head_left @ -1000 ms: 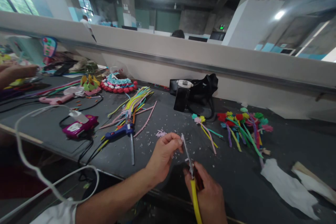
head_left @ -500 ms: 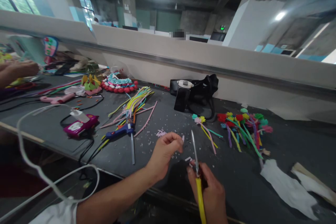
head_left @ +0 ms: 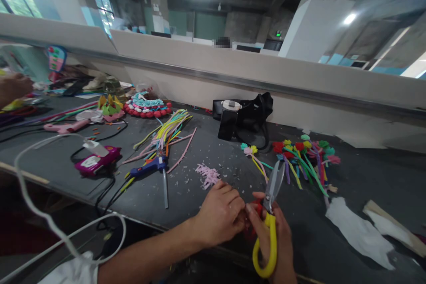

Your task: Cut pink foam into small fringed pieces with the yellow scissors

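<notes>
My right hand (head_left: 278,230) is closed around scissors (head_left: 271,235) with yellow handles, their blades angled up and away from me. Beside it, my left hand (head_left: 221,215) has curled fingers, their tips close to my right thumb. Something red (head_left: 255,207) shows between the two hands, mostly hidden and blurred; what my left fingers hold cannot be made out. Just beyond my left hand lies a pile of short pale-pink cut pieces (head_left: 208,175). Past the scissor tips is a small bunch of fuzzy-stem flowers (head_left: 249,148) in teal, yellow and pink.
A blue glue gun (head_left: 148,167) and a bundle of fuzzy stems (head_left: 171,128) lie left. A magenta device (head_left: 98,159) has a white cable (head_left: 25,186). A phone (head_left: 228,124) leans by a black bag (head_left: 254,113). Colourful flowers (head_left: 306,153) lie right; another person's hand (head_left: 15,88) is far left.
My left hand has moved down and right toward my right hand, uncovering more pink pieces. The scissors have turned, their tips swinging right. Something red now shows between my hands.
</notes>
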`<state>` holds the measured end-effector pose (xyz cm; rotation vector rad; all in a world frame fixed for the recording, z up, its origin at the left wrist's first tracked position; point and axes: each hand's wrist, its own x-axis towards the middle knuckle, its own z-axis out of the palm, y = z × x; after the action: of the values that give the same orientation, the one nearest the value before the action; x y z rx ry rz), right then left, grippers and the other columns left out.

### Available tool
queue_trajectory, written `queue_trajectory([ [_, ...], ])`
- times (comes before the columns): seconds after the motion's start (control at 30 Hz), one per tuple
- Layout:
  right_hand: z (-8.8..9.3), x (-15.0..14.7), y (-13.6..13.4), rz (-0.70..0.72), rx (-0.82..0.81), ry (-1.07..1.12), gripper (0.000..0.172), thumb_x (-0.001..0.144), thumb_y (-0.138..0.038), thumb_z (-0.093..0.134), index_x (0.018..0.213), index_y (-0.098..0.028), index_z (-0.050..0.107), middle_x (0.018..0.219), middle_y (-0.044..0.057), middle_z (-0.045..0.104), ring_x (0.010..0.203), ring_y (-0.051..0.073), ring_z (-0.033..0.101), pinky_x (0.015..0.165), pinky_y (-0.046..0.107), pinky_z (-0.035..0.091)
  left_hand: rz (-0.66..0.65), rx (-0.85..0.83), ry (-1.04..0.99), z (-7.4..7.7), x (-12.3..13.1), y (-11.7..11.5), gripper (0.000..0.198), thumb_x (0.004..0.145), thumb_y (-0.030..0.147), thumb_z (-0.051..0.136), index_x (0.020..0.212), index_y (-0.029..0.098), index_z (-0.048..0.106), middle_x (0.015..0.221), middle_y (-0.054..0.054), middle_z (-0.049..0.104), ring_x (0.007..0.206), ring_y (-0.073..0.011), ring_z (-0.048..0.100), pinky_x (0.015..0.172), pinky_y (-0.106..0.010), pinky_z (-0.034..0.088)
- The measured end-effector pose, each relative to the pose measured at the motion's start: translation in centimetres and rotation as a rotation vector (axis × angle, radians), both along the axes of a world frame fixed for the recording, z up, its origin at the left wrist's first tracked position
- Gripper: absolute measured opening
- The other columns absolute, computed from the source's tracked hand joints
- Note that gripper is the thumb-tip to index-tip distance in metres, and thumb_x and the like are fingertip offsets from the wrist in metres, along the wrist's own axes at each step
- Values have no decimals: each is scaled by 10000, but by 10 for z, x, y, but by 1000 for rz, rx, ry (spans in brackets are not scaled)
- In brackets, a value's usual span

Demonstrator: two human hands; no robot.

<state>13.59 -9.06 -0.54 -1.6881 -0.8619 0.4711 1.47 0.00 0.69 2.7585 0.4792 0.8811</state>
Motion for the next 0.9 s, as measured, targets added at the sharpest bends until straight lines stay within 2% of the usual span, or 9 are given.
queue_trajectory([
  [0.07, 0, 1, 1, -2, -6, -27, 485, 732, -520, 651, 1053, -160, 602, 678, 7, 658, 478, 140, 594, 443, 218, 485, -3, -13, 0, 0, 0, -1, 74, 745, 146, 537, 704, 174, 591, 666, -58, 597, 666, -180, 503, 695, -342, 306],
  [0.13, 1, 2, 0, -19, -23, -66, 470, 728, -512, 648, 1047, -169, 607, 694, 9, 663, 513, 148, 611, 474, 224, 497, 8, -163, -31, 2, -1, 0, 69, 734, 148, 544, 700, 169, 600, 669, -51, 609, 670, -176, 520, 701, -335, 327],
  [0.3, 3, 4, 0, -16, -25, -180, 400, 734, -468, 633, 1023, -192, 615, 703, -2, 664, 526, 143, 615, 530, 236, 511, -15, -1008, -97, 7, -1, 9, 109, 718, 212, 547, 661, 164, 627, 616, 1, 588, 584, -125, 493, 560, -236, 347],
  [0.4, 8, 2, 0, -9, 18, -221, 349, 730, -448, 624, 974, -198, 620, 686, -7, 662, 547, 145, 622, 561, 241, 520, -70, -1327, -123, 8, 0, 13, 89, 655, 227, 586, 603, 158, 611, 545, 30, 518, 528, -98, 435, 534, -223, 321],
  [0.53, 13, -3, 0, -29, 44, -206, 350, 709, -478, 637, 924, -203, 621, 641, -10, 659, 513, 148, 612, 525, 242, 512, -98, -1462, -142, 6, 0, 14, 59, 597, 215, 631, 593, 156, 631, 528, 38, 517, 507, -83, 408, 527, -224, 292],
  [0.63, 10, -2, -1, -22, 4, -193, 385, 771, -516, 598, 983, -195, 624, 650, -4, 667, 484, 145, 609, 491, 237, 500, -72, -1505, -221, 7, 0, 13, 51, 581, 202, 646, 596, 152, 646, 540, 30, 541, 514, -88, 422, 534, -228, 298],
  [0.8, -5, -4, -4, 52, 9, -391, 357, 835, -495, 559, 990, -186, 652, 800, 45, 716, 630, 164, 679, 590, 228, 520, -8, -1532, -620, 15, 0, 16, 32, 607, 148, 616, 609, 152, 647, 544, 27, 531, 539, -86, 418, 548, -221, 304],
  [0.9, -15, -12, -5, 119, -22, -474, 313, 866, -469, 546, 990, -200, 649, 829, 39, 723, 701, 163, 691, 636, 216, 516, 18, -1557, -793, 18, -1, 17, 40, 624, 124, 613, 609, 157, 630, 534, 32, 509, 555, -87, 430, 563, -216, 311],
])
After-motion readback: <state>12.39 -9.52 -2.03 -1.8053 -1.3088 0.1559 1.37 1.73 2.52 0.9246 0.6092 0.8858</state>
